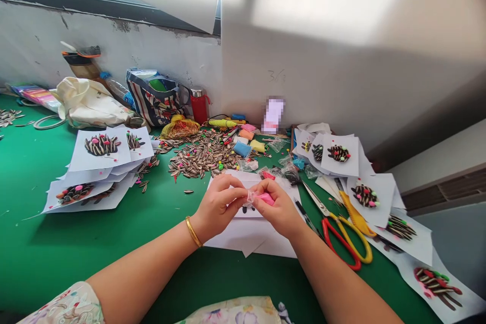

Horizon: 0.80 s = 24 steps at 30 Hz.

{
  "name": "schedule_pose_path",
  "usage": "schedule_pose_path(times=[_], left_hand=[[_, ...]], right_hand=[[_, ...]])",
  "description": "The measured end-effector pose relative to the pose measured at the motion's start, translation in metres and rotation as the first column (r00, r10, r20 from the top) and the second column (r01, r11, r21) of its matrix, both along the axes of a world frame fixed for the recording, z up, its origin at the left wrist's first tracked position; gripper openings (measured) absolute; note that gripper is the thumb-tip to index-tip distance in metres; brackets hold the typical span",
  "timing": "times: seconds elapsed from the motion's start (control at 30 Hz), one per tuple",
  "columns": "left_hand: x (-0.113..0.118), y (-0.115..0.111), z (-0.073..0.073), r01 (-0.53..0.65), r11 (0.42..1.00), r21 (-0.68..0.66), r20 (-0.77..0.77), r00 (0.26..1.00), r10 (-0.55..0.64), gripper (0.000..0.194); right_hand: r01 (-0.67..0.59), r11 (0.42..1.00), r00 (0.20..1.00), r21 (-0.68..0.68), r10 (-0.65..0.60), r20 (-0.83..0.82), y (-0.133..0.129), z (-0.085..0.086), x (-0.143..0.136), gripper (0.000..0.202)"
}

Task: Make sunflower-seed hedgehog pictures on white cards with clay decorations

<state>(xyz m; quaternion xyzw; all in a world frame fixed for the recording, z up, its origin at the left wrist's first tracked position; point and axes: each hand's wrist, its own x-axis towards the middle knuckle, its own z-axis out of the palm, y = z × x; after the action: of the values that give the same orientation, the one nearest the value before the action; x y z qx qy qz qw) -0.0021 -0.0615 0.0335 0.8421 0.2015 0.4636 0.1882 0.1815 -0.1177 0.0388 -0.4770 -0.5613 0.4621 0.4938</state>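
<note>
Both my hands meet over a white sheet of paper in the middle of the table. My left hand pinches the clear, crumpled end of a small plastic packet. In my right hand is the packet's other part, with pink modelling clay showing between the fingers. Black shapes show on the paper just beneath my hands, partly hidden. Beyond them lie a heap of striped sunflower seeds and clay blocks in blue, yellow and other colours.
Scissors with red and yellow handles lie right of the paper, beside a yellow utility knife. Seed-decorated cards are piled at left and right. Bags and a red bottle stand along the wall.
</note>
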Motion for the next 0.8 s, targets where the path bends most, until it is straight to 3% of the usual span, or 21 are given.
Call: schedule_pose_path(times=[0.2,0.53,0.8], left_hand=[[-0.0003,0.0022,-0.0006,0.015,0.999,-0.042,0.035,0.999,-0.013,0.008],[-0.0012,-0.0015,-0.0020,-0.039,0.999,0.021,-0.002,0.999,0.039,0.012],[-0.0007,-0.0003,-0.0027,0.019,1.000,0.016,0.002,1.000,-0.019,0.018]], right_hand=[[-0.008,1.000,1.000,-0.003,0.008,0.002,-0.0007,-0.0015,0.0009,0.017],[-0.013,1.000,0.999,0.012,0.013,-0.030,0.0015,-0.0032,0.0017,0.017],[0.005,0.999,1.000,0.042,-0.004,-0.017,0.0019,-0.0053,0.0016,0.019]])
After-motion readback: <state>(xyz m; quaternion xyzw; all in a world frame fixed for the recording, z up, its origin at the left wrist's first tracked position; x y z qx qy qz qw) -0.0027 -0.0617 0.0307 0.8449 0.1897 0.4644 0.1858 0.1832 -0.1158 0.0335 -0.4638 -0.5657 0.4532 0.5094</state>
